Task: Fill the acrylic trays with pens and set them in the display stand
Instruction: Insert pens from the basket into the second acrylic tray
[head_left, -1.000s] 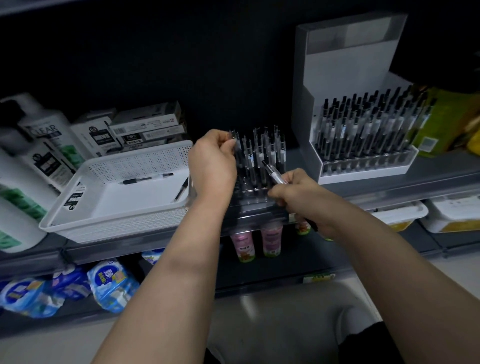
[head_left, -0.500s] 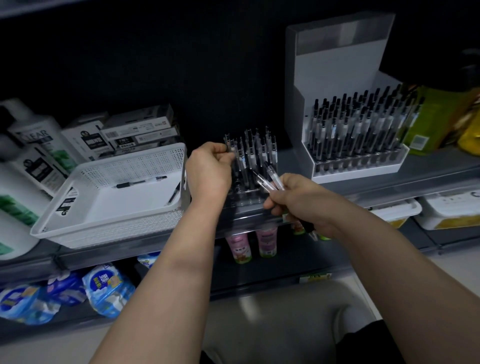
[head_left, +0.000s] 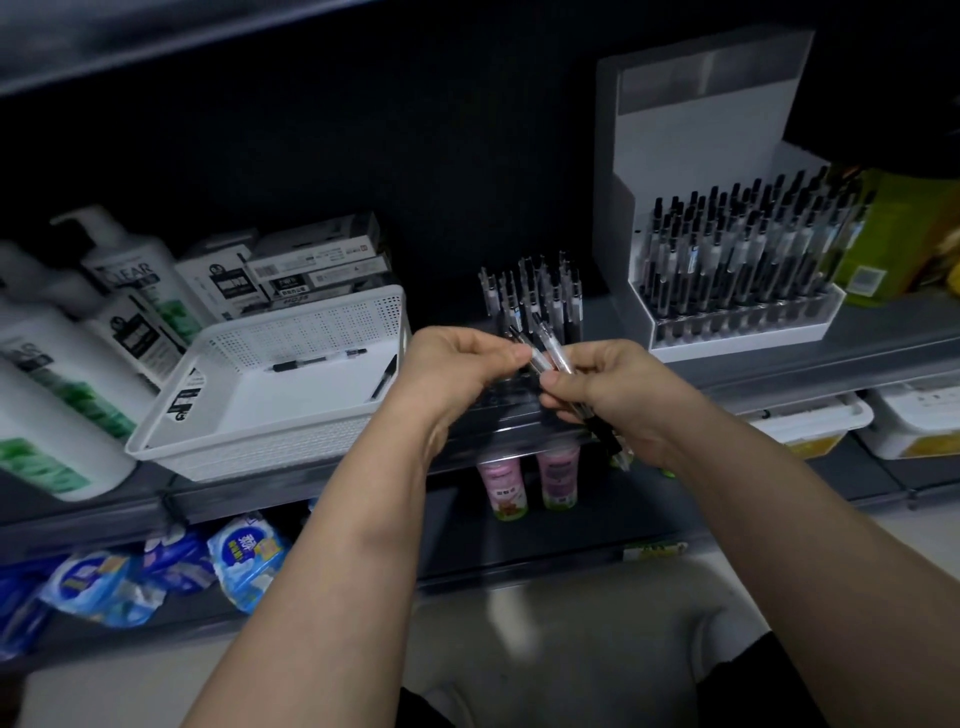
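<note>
The person is working at the filling step: the right hand (head_left: 615, 397) is curling its grip round a bunch of pens (head_left: 551, 357), clear barrels slanting up toward the left and dark ends poking out below the palm, while the left hand (head_left: 457, 374) is closing thumb and fingertips in a tight pinch on the upper end of that bunch, seemingly singling out one pen; exactly how many pens the pinch is taking I cannot tell. Both hands are hovering just in front of the acrylic tray (head_left: 511, 406), which is sitting on the shelf (head_left: 883, 340) between the white basket (head_left: 218, 415) and the display stand (head_left: 691, 156). The back rows of this tray are carrying upright pens (head_left: 535, 296), while the front rows nearest the hands appear to be lying unfilled. The stand to the right is already holding a full tray (head_left: 743, 322), and two loose pens (head_left: 317, 359) are lying in the basket. The job is looking roughly midway, with this tray not yet set in the stand. The next move is likely calling for drawing one pen clear of the bunch, turning it upright, and lowering its tip into an open front hole without knocking the standing pens behind.
</note>
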